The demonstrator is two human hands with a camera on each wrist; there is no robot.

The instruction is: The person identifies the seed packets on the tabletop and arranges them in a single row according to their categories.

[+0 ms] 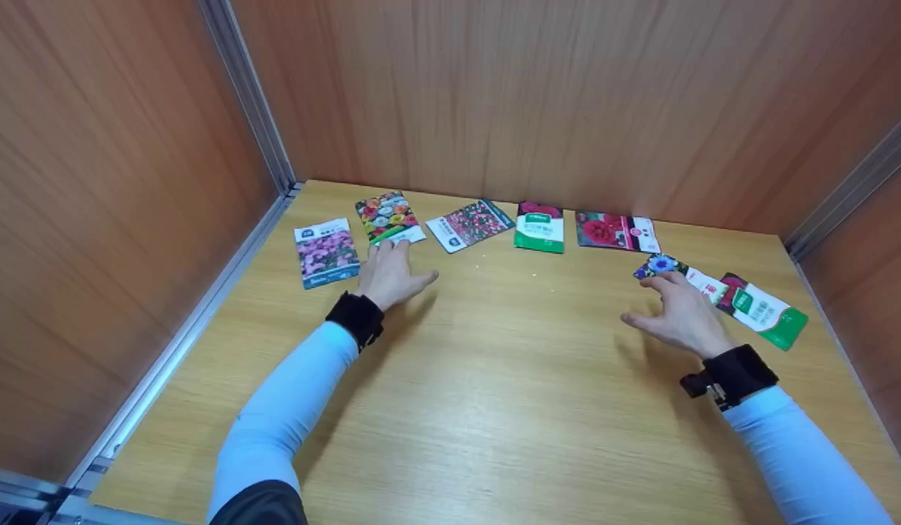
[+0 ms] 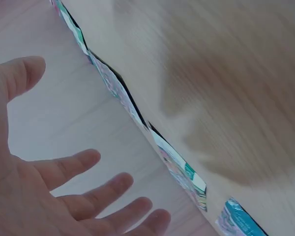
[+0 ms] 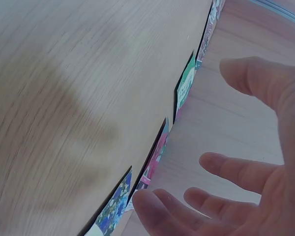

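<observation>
1. Three brown wood-grain walls (image 1: 494,95) with grey metal corner rails (image 1: 250,95) close in the light wooden surface (image 1: 494,408) on the left, far and right sides; only the near side is open.
2. Wide bare room lies across the middle and near part of the surface; the far strip is taken up by a curved row of seven flat printed seed packets.
3. Left end of the row: a pink-flower packet with a blue border (image 1: 326,252) and a mixed-colour flower packet (image 1: 388,216), near the left rail.
4. Middle of the row: a tilted red-flower packet with a white end (image 1: 469,224), a green-and-white packet (image 1: 540,227) and a red-rose packet (image 1: 617,231), near the far wall.
5. Right end: a blue-flower packet with a white end (image 1: 676,273) and a green-and-white packet with a dark red end (image 1: 762,310), the two apparently touching.
6. Left hand (image 1: 389,275): fingers spread, holding nothing, fingertips at the near edge of the mixed-colour packet.
7. Right hand (image 1: 680,315): fingers spread and relaxed, holding nothing, fingertips at the blue-flower packet.
8. Judgement: both hands are reaching in to take or shift a packet; a flat packet likely calls for a slide toward open room or a fingertip under one edge.
</observation>
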